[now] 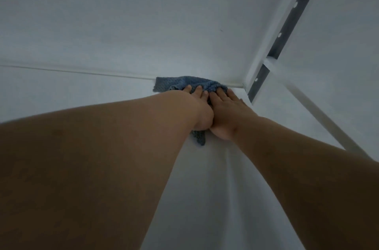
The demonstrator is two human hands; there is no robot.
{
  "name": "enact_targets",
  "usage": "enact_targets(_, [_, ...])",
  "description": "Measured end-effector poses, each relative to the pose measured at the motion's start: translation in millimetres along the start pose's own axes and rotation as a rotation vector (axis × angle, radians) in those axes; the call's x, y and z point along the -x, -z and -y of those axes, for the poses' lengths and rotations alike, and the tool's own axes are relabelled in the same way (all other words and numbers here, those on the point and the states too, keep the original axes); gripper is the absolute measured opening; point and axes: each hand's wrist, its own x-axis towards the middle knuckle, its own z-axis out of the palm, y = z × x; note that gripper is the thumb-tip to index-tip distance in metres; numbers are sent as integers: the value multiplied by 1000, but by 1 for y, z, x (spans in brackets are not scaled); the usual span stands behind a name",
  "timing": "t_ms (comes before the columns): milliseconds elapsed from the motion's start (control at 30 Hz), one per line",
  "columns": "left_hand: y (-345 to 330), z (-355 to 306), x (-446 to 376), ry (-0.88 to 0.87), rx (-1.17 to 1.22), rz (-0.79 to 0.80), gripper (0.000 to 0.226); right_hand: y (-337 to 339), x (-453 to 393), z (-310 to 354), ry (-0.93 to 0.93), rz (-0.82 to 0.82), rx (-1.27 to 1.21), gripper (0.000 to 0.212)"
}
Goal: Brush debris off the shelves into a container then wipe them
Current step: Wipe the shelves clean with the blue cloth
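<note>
A blue knitted cloth (178, 83) lies on the white shelf (82, 94), pushed up against the back edge near the right rear corner. My left hand (198, 104) and my right hand (227, 112) lie side by side on the cloth, both pressing it down with fingers stretched flat. The cloth's far edge shows beyond my fingertips, and a small end of it sticks out under my left wrist. Most of the cloth is hidden under my hands.
The white back wall (143, 24) rises behind the shelf. At the right stands a white upright with a dark slotted rail (287, 30) and a white side panel (338, 65). A white bar (320, 114) runs along the shelf's right edge.
</note>
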Motion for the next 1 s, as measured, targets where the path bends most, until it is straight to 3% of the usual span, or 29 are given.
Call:
enact_targets(100, [13, -5, -23, 0, -5, -27, 67, -3, -29, -19, 2, -18, 55, 88])
enact_targets(300, [18, -11, -67, -34, -16, -31, 73, 4, -46, -45, -36, -29, 57, 82])
enact_targets(600, [19, -25, -38, 36, -25, -71, 66, -10, -53, -48, -84, 4, 62, 93])
enact_targets(700, [9, -34, -18, 11, -18, -58, 66, -23, -33, -47, -103, 11, 92, 101])
enact_targets(900, [-25, -65, 49, -47, 16, -43, 70, -40, 60, -44, -153, 17, 45, 90])
enact_targets(1000, [-44, -88, 99, -91, 15, -31, 71, -54, 120, -38, -167, 47, 48, 96])
